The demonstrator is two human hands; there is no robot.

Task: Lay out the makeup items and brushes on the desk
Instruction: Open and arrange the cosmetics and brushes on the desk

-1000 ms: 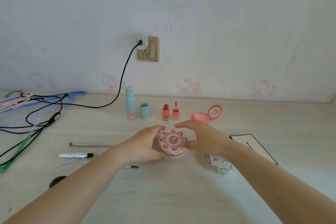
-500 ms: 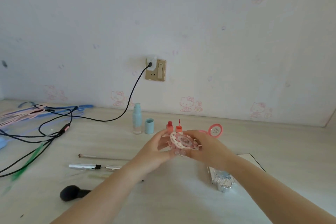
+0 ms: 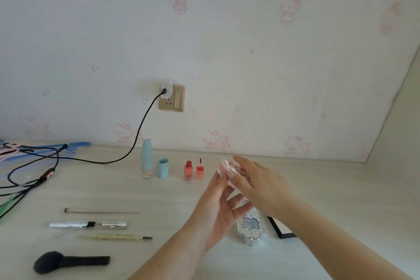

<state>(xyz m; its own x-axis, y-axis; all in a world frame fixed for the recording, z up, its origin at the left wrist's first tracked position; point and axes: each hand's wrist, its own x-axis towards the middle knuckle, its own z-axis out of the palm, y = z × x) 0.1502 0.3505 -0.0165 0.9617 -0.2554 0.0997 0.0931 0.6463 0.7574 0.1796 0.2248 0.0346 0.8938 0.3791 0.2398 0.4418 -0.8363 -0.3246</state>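
Head view, only one I've got. Both hands up off the surface [image 3: 318, 188] at about 4 o'clock from frame centre, working the round pink compact [image 3: 227, 167]. Left hand [image 3: 216, 209] is palm-up under it, fingers [image 3: 219, 185] reaching up with the tips on the compact's near edge, loosely curved round it. Right hand [image 3: 259, 183] lies over the top, fingers [image 3: 242, 165] nearly straight and flat on the lid, so pressing more than gripping. Compact is tilted, held in the air, not touching the surface.

Already laid out: blue pump bottle [image 3: 146, 159] and its blue cap [image 3: 163, 168] side by side at 9 o'clock from the hands, two red lip tints [image 3: 193, 170] just beside them. At 8 o'clock a row of slim brush [image 3: 100, 211], silver mascara [image 3: 88, 224] pulled apart, spoolie [image 3: 116, 237], and black powder brush [image 3: 68, 261] nearest me. Silver ornate case [image 3: 250, 227] sits under the wrists at 5 o'clock, black-edged card [image 3: 280, 227] touching or just beside it, can't tell which.

Step, my read: opening or checking the compact before setting it down. Next calls for lowering it level into a free spot near the lip tints, keeping lid and base together, clear of the silver case
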